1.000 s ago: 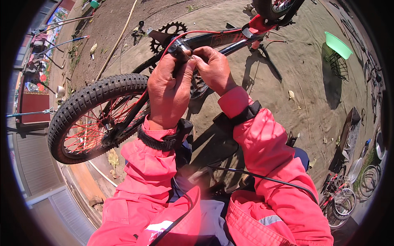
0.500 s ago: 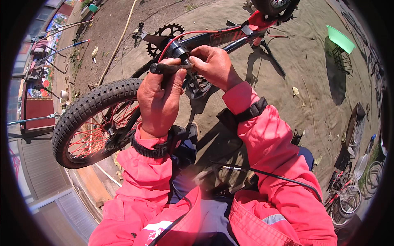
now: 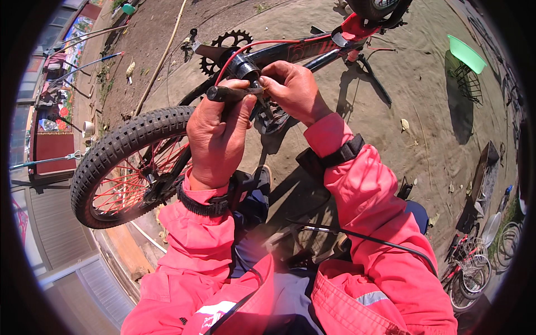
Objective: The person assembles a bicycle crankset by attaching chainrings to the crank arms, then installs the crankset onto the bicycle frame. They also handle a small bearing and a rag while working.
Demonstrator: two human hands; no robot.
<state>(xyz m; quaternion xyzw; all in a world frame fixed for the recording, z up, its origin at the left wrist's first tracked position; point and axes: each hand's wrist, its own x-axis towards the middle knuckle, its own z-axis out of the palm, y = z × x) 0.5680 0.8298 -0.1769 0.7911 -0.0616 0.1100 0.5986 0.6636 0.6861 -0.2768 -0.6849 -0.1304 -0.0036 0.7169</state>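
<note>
My left hand [image 3: 216, 139] is closed around a dark rod-shaped piece [image 3: 222, 94] with a rounded end, held crosswise just in front of a bicycle's black bottom bracket shell [image 3: 243, 67]. My right hand [image 3: 296, 92] is pinched at the other end of that piece, beside the shell's opening. Whatever lies between its fingertips is too small and covered to make out. Behind the shell shows a black toothed chainring [image 3: 231, 39] with a crank arm. Below my fingers, a dark pedal [image 3: 273, 120] is partly hidden.
The bicycle's knobby tyre [image 3: 131, 131] with red spokes stands at the left, its other wheel [image 3: 374, 6] at the far top. A red cable [image 3: 268, 43] runs along the frame. A green basin [image 3: 466, 54] sits on a black rack at right. Several wire baskets and bike parts [image 3: 472, 268] lie lower right.
Both hands keep the same hold at the bottom bracket shell. The rod-shaped piece has shifted very slightly; the whole view has also moved a little.
</note>
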